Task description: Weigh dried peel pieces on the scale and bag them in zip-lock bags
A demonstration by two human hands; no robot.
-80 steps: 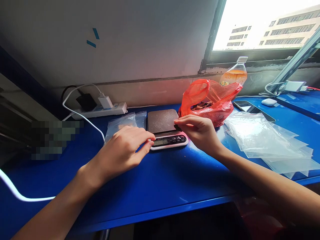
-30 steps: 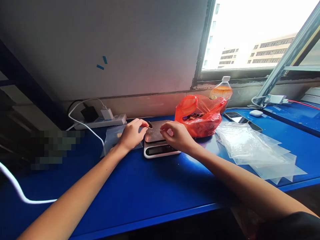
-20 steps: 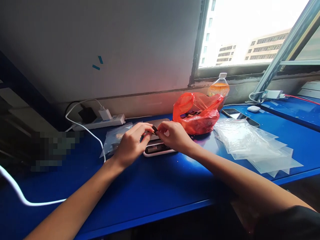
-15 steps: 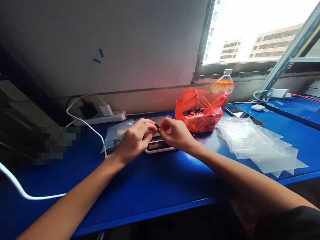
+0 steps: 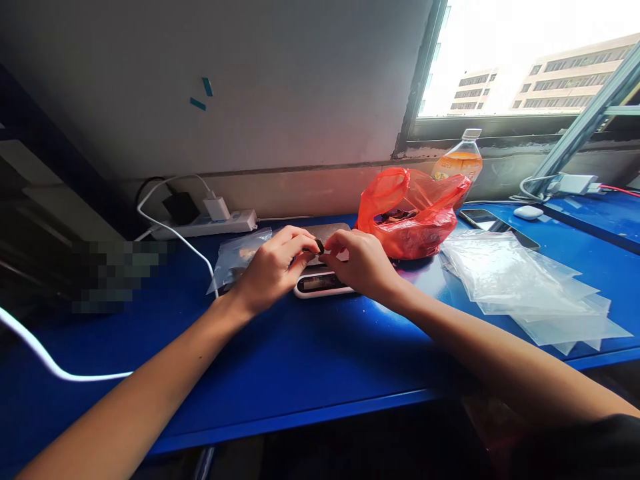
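Note:
My left hand and my right hand meet just above a small kitchen scale on the blue table. Both pinch one small dark piece between their fingertips. The hands cover most of the scale's dark platform; only its white front with the display shows. A red plastic bag holding dark pieces sits right behind my right hand. A filled clear zip bag lies just left of my left hand.
A pile of empty clear bags lies at the right. Behind it are a phone, a white earbud case and an orange drink bottle. A power strip with chargers and a white cable occupy the left.
My left hand left the scale's front and came up to the platform. Both hands now pinch the small dark piece together over the scale. The camera view shifted slightly.

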